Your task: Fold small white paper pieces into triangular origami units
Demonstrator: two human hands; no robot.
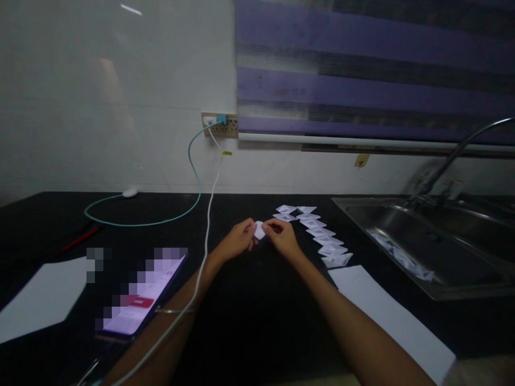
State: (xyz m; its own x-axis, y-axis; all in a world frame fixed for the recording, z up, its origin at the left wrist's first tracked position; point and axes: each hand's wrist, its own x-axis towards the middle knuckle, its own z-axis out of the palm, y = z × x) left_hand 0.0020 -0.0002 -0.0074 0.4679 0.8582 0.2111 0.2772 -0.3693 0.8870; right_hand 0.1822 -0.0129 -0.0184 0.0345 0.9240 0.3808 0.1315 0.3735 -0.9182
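Paper (259,231) pinched by left hand (240,237) and right hand (284,237), folded boats (321,232) nearby

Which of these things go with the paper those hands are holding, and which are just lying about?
Part of the paper work:
small folded paper, held by left hand and right hand
folded paper shapes
white sheet beside them, probably

Apparently just lying about:
lit phone
teal cable
white cable
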